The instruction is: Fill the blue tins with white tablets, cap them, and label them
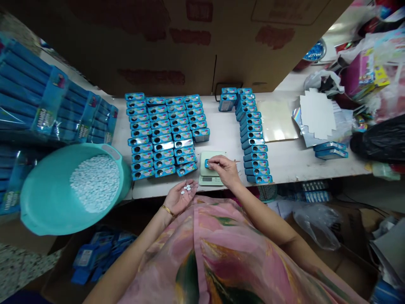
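My left hand (182, 197) is palm up at the table's front edge, cupping several small white tablets (186, 189). Over the pale green digital scale (211, 180), my right hand (225, 168) has thumb and fingers pinched together. Those fingertips touch the top of a small blue tin (206, 163) lying on the scale's pan; whatever they pinch is hidden. Rows of similar blue tins (164, 158) with dark round openings stand left of the scale. Another column of tins (255, 148) runs along its right side.
A large turquoise tub (38, 198) at the left holds a heap of white tablets (95, 181). Packed blue trays (28, 93) are stacked behind it. A big cardboard box (190, 50) walls off the back. White card sheets (316, 114) and plastic bags crowd the right.
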Demonstrator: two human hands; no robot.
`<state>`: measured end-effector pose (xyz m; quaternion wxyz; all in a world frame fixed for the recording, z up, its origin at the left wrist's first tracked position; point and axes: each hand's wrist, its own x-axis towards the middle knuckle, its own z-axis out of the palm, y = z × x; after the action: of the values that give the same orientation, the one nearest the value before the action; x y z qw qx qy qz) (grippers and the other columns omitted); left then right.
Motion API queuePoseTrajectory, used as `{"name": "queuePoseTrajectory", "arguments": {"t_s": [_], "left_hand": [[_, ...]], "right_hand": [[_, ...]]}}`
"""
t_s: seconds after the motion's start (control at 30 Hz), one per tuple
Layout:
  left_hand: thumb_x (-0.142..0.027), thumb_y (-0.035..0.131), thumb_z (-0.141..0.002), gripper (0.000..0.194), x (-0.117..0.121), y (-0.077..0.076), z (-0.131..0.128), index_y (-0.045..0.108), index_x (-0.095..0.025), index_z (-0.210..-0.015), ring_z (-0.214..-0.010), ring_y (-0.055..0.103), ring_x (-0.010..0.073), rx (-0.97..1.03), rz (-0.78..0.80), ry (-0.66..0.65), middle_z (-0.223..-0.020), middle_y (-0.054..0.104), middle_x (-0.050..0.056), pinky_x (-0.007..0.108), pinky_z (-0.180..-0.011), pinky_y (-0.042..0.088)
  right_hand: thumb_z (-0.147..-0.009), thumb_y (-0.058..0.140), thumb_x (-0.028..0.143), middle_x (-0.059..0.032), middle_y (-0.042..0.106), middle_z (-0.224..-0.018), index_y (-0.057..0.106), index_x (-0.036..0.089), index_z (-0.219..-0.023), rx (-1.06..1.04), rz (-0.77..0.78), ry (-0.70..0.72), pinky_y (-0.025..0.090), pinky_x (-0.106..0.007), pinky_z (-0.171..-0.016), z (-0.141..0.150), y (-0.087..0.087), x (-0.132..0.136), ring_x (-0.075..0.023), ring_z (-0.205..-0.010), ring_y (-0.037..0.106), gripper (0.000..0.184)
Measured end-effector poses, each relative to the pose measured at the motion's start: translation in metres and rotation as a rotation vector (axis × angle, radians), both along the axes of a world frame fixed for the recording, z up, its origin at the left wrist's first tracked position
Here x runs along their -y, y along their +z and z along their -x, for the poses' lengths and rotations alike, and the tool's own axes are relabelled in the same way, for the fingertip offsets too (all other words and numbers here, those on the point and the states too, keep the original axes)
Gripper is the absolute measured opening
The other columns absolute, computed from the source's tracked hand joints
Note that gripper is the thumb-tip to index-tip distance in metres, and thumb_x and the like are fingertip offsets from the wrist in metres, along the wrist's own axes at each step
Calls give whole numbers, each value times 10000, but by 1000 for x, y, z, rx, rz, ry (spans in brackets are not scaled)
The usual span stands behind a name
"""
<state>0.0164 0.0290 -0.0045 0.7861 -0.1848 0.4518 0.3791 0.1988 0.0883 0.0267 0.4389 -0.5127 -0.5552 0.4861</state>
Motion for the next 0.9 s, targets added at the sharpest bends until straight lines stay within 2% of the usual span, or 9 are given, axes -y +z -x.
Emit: {"name": "queuePoseTrajectory", "arguments": {"t_s": [0.13,0.23,0.3,0.4,0.47,0.53,0.6,0.77,0.9], "left_hand": [[-161,382,-815,232,-10,3,-5,595,-73,-790,-761,625,175,5,-55,-18,-788,648,138,264,-654,520],[-198,369,-827,250,-20,7,-10,595,-90,-818,-728,618,160,47,-113,-10,-742,638,105,265,-646,520],[-216,373,-830,247,-26,10,-12,592,-102,-830,-680,608,144,57,-125,-18,-722,625,88,233,-566,512],[-186,396,-822,207,-30,11,-10,584,-99,-816,-562,557,94,20,-105,-35,-694,595,79,145,-400,423],[-159,404,-816,185,-27,11,-4,576,-94,-794,-506,505,62,10,-92,-22,-664,563,66,117,-357,372],[-151,402,-816,177,-22,9,5,566,-94,-779,-501,482,52,13,-80,-2,-659,537,58,105,-352,358],[-145,396,-819,175,-14,7,14,556,-93,-772,-508,475,50,-1,-67,17,-661,520,53,102,-353,356],[-136,377,-827,181,2,6,29,544,-96,-767,-464,437,34,-96,-44,36,-636,494,32,101,-328,323],[-125,422,-808,133,8,7,31,551,-97,-785,-419,399,13,-177,21,5,-622,495,17,98,-314,287]], "right_hand": [[-746,543,230,-5,615,-793,639,196,-787,45,-102,82,457,-264,-743,16,17,4,-117,-783,564,110],[-776,516,261,-9,620,-878,627,213,-892,121,-144,271,452,-268,-770,15,20,2,-118,-823,566,167],[-782,516,274,-29,598,-992,594,217,-994,257,-201,324,425,-292,-835,7,14,-3,-137,-924,538,233],[-737,582,280,-78,517,-1141,519,202,-1121,610,-235,263,363,-376,-912,-13,-4,-12,-206,-1073,434,397],[-697,623,254,-99,494,-1160,480,195,-1163,839,-188,313,373,-419,-881,-24,-17,-15,-248,-1071,412,490],[-707,599,205,-105,515,-1116,476,185,-1160,976,-142,409,405,-410,-829,-29,-26,-17,-252,-1014,435,470],[-738,548,174,-94,538,-1064,480,183,-1146,1026,-140,449,434,-372,-779,-29,-30,-23,-239,-963,453,414],[-768,506,188,-74,516,-1103,425,202,-1187,1036,-251,329,456,-340,-724,-5,-30,-60,-238,-983,422,427],[-780,488,170,-65,503,-1126,443,203,-1167,1033,-309,357,460,-322,-737,16,-46,-87,-219,-1006,415,391]]}}
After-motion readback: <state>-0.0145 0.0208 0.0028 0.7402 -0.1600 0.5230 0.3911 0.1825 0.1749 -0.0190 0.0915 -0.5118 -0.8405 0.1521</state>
